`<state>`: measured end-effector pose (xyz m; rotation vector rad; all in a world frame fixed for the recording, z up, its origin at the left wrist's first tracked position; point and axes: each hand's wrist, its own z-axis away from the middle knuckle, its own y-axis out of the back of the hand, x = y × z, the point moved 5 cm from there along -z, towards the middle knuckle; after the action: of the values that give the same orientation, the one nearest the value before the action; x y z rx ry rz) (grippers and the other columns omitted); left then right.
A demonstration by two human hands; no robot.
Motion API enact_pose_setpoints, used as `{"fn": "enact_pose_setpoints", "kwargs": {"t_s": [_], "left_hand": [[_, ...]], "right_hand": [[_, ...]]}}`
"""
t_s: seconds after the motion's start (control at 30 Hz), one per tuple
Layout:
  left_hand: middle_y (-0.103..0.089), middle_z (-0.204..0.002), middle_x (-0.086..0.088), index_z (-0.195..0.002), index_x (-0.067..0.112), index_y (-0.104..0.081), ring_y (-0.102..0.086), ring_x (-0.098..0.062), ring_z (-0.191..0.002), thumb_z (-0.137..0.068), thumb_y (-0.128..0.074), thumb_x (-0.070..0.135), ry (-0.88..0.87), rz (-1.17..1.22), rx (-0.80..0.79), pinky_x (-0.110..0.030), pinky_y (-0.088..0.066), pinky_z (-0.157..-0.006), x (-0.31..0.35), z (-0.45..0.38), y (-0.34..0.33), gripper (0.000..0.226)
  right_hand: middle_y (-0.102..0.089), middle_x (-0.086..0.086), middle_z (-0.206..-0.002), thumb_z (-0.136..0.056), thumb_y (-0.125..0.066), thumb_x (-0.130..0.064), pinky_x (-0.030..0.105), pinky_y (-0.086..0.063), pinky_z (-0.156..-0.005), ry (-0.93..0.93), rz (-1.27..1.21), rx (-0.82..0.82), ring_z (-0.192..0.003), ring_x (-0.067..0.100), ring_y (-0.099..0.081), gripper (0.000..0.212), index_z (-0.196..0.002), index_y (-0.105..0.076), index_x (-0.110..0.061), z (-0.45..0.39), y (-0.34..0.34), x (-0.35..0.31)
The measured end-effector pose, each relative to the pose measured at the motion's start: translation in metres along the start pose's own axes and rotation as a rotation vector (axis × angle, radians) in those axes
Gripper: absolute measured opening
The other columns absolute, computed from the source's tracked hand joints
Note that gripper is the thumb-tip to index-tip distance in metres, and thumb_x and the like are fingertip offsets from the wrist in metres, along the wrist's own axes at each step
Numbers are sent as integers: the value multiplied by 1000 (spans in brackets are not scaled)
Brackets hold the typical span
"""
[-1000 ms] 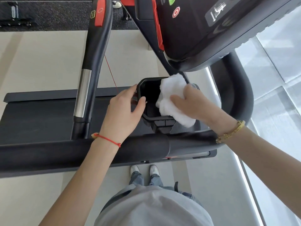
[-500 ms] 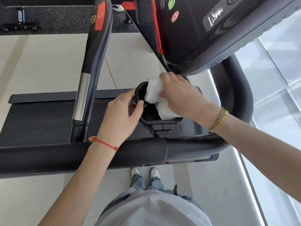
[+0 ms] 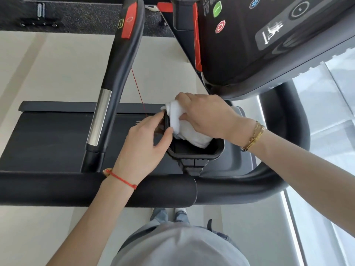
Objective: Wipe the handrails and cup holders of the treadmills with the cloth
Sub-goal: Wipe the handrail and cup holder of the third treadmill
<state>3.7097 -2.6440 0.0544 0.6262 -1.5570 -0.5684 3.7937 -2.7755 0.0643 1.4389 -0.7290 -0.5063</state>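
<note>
Step in hand: wiping a cup holder (image 3: 196, 152), not the handrails. The black cup holder sits just past the near front handrail (image 3: 96, 189), below the console (image 3: 269, 45). White cloth (image 3: 184, 123) is half inside it, bunched over the far-left rim and draped down the inner wall.

Right hand (image 3: 207, 116) comes in from the right, palm down over the holder, fingers curled round the cloth and pressing it to the rim; fingertips mostly hidden under the cloth. Gold bracelets on that wrist.

Left hand (image 3: 144, 143) reaches over the handrail from the near side and steadies the holder's left edge: thumb hooked over the rim, fingers curled round the outside. Red string on that wrist.

Next move, by my judgement: sweep the cloth round the rest of the rim and down to the bottom, with the left hand bracing the holder. The near and right rim look untouched by the cloth. Then move to the side handrail (image 3: 117, 73) on the left.
</note>
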Motion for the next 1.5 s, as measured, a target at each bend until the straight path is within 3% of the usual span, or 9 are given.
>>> {"fn": "enact_pose_setpoints", "kwargs": {"t_s": [0.2, 0.3, 0.43, 0.53, 0.83, 1.03, 1.17, 1.3, 1.5], "left_hand": [[-67, -115, 5, -140, 20, -54, -64, -10, -101, -93, -55, 32, 4, 29, 16, -36, -53, -95, -1, 1, 2, 48], [-66, -116, 5, -141, 21, -53, -64, -11, -102, -93, -52, 36, 7, 8, 9, -37, -53, -94, -1, 1, 2, 50], [-65, -107, 5, -140, 19, -53, -63, -11, -97, -94, -55, 35, 6, -13, 8, -36, -54, -90, -2, 1, 1, 49], [-65, -109, 6, -141, 20, -52, -63, -10, -99, -95, -56, 32, -1, -9, 11, -33, -54, -91, -2, 1, 1, 48], [-69, -106, 5, -135, 22, -57, -65, -9, -96, -94, -54, 30, -28, 47, 10, -40, -53, -95, 1, 2, 2, 42], [-67, -102, 10, -132, 27, -58, -64, -6, -93, -95, -54, 29, -37, 29, 8, -40, -51, -96, 2, 0, 2, 37], [-67, -104, 8, -135, 24, -56, -63, -4, -92, -95, -53, 29, -36, 19, -7, -27, -52, -91, 1, -1, 2, 40], [-66, -103, 10, -133, 26, -57, -62, -2, -92, -96, -54, 29, -37, 18, -10, -19, -48, -87, 1, -1, 2, 38], [-64, -101, 12, -134, 27, -57, -63, -2, -91, -96, -55, 28, -41, 26, -9, -21, -50, -87, 0, -1, 2, 38]], "right_hand": [[-59, 8, -114, -98, -49, -31, 33, -41, -73, -221, -261, 97, -100, 28, -60, 33, -121, -48, -8, 37, 3, 15], [-56, 10, -114, -99, -47, -35, 31, -42, -79, -187, -184, 100, -101, 27, -58, 37, -121, -46, -5, 31, 4, 6], [-58, 5, -107, -98, -47, -22, 30, -36, -64, 21, -39, 48, -89, 24, -59, 24, -117, -44, -9, -4, 5, -8], [-58, 4, -105, -100, -41, -33, 31, -31, -58, -18, -16, 27, -87, 23, -60, 30, -118, -45, -9, 0, 3, -4], [-60, 14, -109, -98, -49, -37, 33, -34, -67, -441, -261, 27, -94, 36, -63, 39, -118, -43, -3, 42, 1, 13], [-47, 5, -82, -97, -50, -40, 23, -25, -49, -786, -680, -51, -62, 14, -44, 37, -103, -36, -7, 83, -12, 9], [-43, 8, -93, -101, -45, -38, 22, -22, -47, -808, -641, -157, -72, 25, -49, 45, -126, -39, -1, 70, -15, 15], [-56, 8, -111, -101, -45, -37, 20, -31, -71, -707, -717, -68, -102, 23, -55, 48, -126, -45, 3, 50, -6, 26], [-50, -3, -77, -96, -53, -39, 11, -36, -52, -758, -780, -77, -66, 9, -48, 36, -96, -41, -5, 87, -17, 9]]}}
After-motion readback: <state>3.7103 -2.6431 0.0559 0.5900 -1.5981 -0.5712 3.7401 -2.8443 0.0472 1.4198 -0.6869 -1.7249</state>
